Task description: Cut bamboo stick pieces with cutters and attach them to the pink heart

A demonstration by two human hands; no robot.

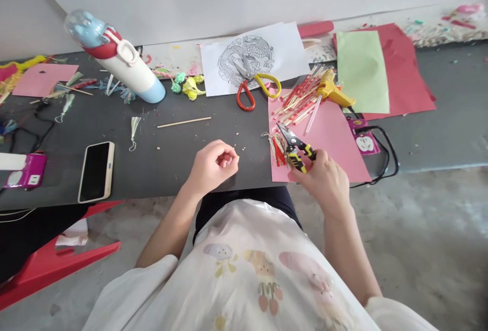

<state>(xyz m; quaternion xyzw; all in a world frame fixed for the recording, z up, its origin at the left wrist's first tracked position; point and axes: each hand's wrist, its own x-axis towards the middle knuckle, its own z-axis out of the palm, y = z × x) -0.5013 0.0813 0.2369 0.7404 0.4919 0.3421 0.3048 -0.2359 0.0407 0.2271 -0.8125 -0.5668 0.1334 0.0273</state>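
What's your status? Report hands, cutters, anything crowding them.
Left hand curled, grasp unclear. Right hand gripping yellow-black cutters over pink paper. Tassels close beside blades; red-marked sticks and glue gun just beyond.

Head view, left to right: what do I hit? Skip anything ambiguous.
Small pink sheet → phone → pale tassel → left hand → red-and-yellow-handled scissors → black-and-yellow snips → right hand holding them → green paper.
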